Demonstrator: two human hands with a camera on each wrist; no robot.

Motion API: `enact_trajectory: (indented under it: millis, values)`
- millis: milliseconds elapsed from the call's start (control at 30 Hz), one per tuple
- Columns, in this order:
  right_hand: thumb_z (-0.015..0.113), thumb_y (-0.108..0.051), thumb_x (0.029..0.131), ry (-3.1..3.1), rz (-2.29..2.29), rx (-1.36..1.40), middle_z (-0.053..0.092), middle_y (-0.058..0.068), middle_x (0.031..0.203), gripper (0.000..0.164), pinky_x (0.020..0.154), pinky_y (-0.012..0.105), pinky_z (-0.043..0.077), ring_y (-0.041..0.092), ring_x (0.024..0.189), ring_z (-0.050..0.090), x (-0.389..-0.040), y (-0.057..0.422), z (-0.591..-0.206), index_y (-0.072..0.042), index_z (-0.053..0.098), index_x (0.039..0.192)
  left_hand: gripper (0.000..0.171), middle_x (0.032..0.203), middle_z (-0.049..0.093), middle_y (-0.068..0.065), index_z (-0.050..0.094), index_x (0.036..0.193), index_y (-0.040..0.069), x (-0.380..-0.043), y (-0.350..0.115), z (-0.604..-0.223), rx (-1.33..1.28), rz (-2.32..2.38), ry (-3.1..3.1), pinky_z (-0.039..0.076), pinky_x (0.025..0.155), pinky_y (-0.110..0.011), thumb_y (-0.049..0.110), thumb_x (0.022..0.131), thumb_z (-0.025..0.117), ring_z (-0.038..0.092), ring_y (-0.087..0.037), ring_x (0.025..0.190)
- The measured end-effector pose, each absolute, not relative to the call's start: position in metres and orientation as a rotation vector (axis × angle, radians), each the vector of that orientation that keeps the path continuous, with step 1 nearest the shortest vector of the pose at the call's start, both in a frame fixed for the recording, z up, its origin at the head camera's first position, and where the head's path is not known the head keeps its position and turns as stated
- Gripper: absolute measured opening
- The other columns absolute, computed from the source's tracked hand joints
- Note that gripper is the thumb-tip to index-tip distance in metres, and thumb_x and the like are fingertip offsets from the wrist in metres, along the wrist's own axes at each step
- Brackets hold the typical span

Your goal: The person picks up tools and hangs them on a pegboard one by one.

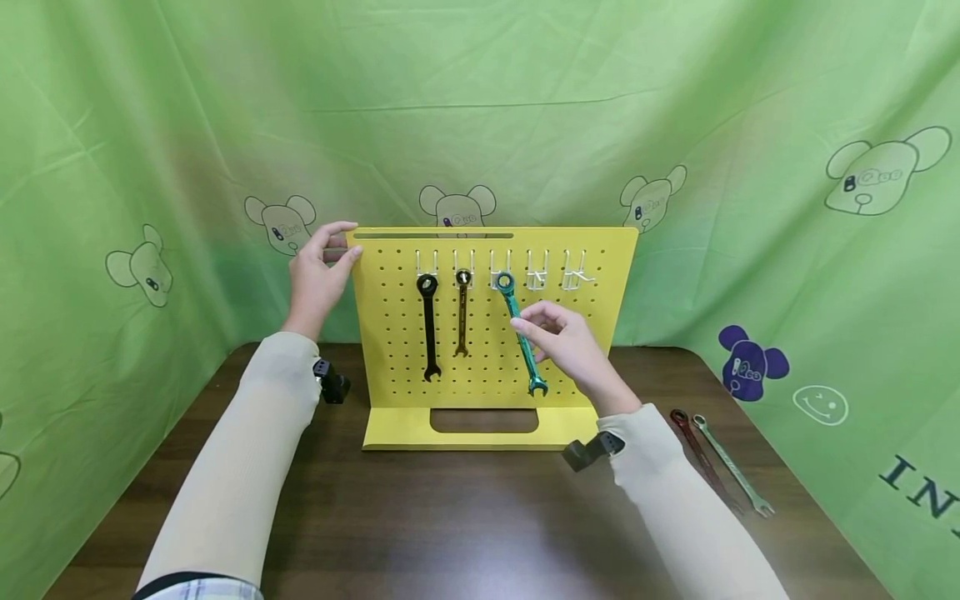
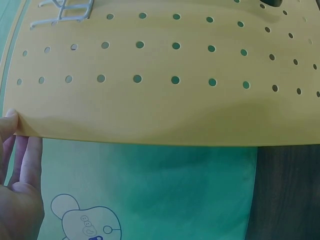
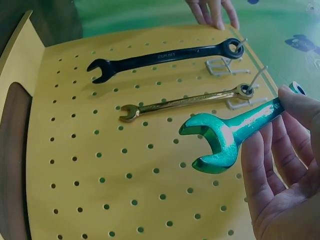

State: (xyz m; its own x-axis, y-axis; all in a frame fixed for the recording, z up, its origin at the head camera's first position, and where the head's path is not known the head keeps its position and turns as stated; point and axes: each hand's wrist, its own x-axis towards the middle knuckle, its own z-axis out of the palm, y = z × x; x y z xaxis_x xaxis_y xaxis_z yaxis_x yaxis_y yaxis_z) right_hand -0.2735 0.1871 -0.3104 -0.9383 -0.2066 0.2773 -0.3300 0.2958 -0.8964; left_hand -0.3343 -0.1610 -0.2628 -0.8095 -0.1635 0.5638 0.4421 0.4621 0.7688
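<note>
My right hand (image 1: 564, 346) pinches a green combination wrench (image 1: 522, 337) by its shaft, with the ring end up at the third hook (image 1: 501, 265) and the open jaw tilted down to the right. In the right wrist view the wrench's open end (image 3: 215, 142) stands out in front of the board. My left hand (image 1: 317, 275) grips the upper left edge of the yellow pegboard (image 1: 480, 371), thumb on the front. A black wrench (image 1: 430, 329) and a smaller gold-brown wrench (image 1: 462, 317) hang from the first two hooks, left of the green one.
Two more hooks, the fourth (image 1: 537, 271) and the fifth (image 1: 576, 271), stick out at the right of the board. A dark red wrench (image 1: 701, 454) and a silver wrench (image 1: 731, 465) lie on the brown table (image 1: 390, 525), beside my right forearm. Green cloth surrounds the table.
</note>
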Motion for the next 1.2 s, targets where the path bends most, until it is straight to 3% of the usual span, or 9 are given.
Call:
enact_trajectory:
  millis: [167, 467, 667, 833, 1200]
  values:
    - [0.069, -0.034, 0.097, -2.427, 1.754, 0.519, 0.065, 0.006, 0.095, 0.031, 0.067, 0.032, 0.057, 0.019, 0.069, 0.058, -0.277, 0.181, -0.307, -0.007, 0.066, 0.111, 0.035, 0.118, 0.066, -0.011, 0.064, 0.131, 0.020, -0.334, -0.161, -0.262, -0.228, -1.362, -2.134, 0.057, 0.088, -0.040, 0.017, 0.097, 0.069, 0.065, -0.025, 0.108]
    - [0.070, -0.035, 0.095, -2.410, 1.776, 0.473, 0.066, 0.005, 0.097, 0.032, 0.065, 0.030, 0.058, 0.017, 0.070, 0.059, -0.288, 0.178, -0.322, -0.007, 0.067, 0.110, 0.035, 0.117, 0.066, -0.011, 0.064, 0.131, 0.019, -0.334, -0.161, -0.263, -0.244, -1.359, -2.130, 0.057, 0.087, -0.040, 0.016, 0.097, 0.069, 0.065, -0.025, 0.106]
    - [0.069, -0.033, 0.097, -2.413, 1.838, 0.445, 0.063, 0.009, 0.098, 0.035, 0.074, 0.036, 0.061, 0.020, 0.083, 0.061, -0.294, 0.174, -0.326, -0.003, 0.064, 0.115, 0.035, 0.117, 0.066, -0.011, 0.064, 0.131, 0.019, -0.334, -0.162, -0.263, -0.238, -1.370, -2.128, 0.057, 0.087, -0.040, 0.015, 0.097, 0.069, 0.065, -0.025, 0.107]
    - [0.069, -0.034, 0.097, -2.435, 1.870, 0.407, 0.067, 0.014, 0.110, 0.039, 0.084, 0.044, 0.059, 0.023, 0.093, 0.063, -0.301, 0.170, -0.329, -0.002, 0.062, 0.118, 0.036, 0.117, 0.066, -0.010, 0.063, 0.132, 0.020, -0.334, -0.162, -0.264, -0.239, -1.370, -2.135, 0.057, 0.088, -0.039, 0.016, 0.097, 0.069, 0.065, -0.024, 0.107]
    - [0.067, -0.038, 0.097, -2.450, 1.883, 0.386, 0.068, 0.013, 0.120, 0.043, 0.087, 0.047, 0.057, 0.027, 0.105, 0.062, -0.309, 0.163, -0.330, -0.004, 0.062, 0.123, 0.035, 0.117, 0.066, -0.011, 0.064, 0.131, 0.020, -0.335, -0.161, -0.264, -0.236, -1.367, -2.132, 0.057, 0.088, -0.039, 0.016, 0.096, 0.069, 0.065, -0.025, 0.107]
